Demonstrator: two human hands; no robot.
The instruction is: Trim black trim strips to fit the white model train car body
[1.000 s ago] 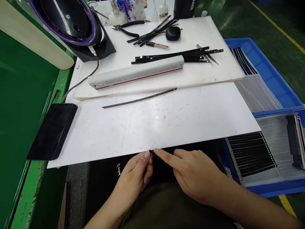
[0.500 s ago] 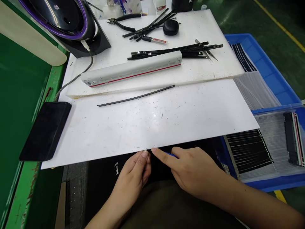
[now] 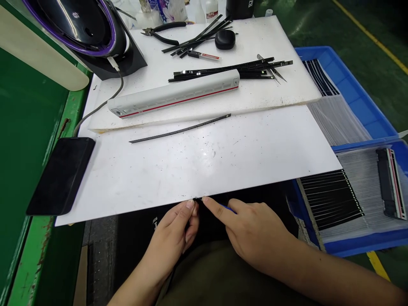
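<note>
At the front edge of the white board, my left hand (image 3: 178, 229) is closed in a pinch on a small dark piece (image 3: 196, 199), mostly hidden by the thumb and fingers. My right hand (image 3: 251, 229) is wrapped round a slim blue-handled tool (image 3: 228, 208). Its index finger is stretched along the tool, with the fingertip close to the dark piece. The tool's tip is too small to make out. Beyond both hands, a thin black strip (image 3: 180, 130) lies on the board. Farther back rests a long white train-carriage shell (image 3: 178, 95) with a red stripe.
Black strips (image 3: 223, 70), tweezers (image 3: 276, 71), cutting pliers (image 3: 164, 32) and a black case (image 3: 225, 39) lie on the raised white foam slab (image 3: 280, 100). A phone (image 3: 60, 176) sits at the left. Blue crates (image 3: 360, 250) with sheets and strips stand at the right.
The view has shifted slightly. Both hands keep nearly the same pose at the board's edge, and the left wrist has turned a little.
</note>
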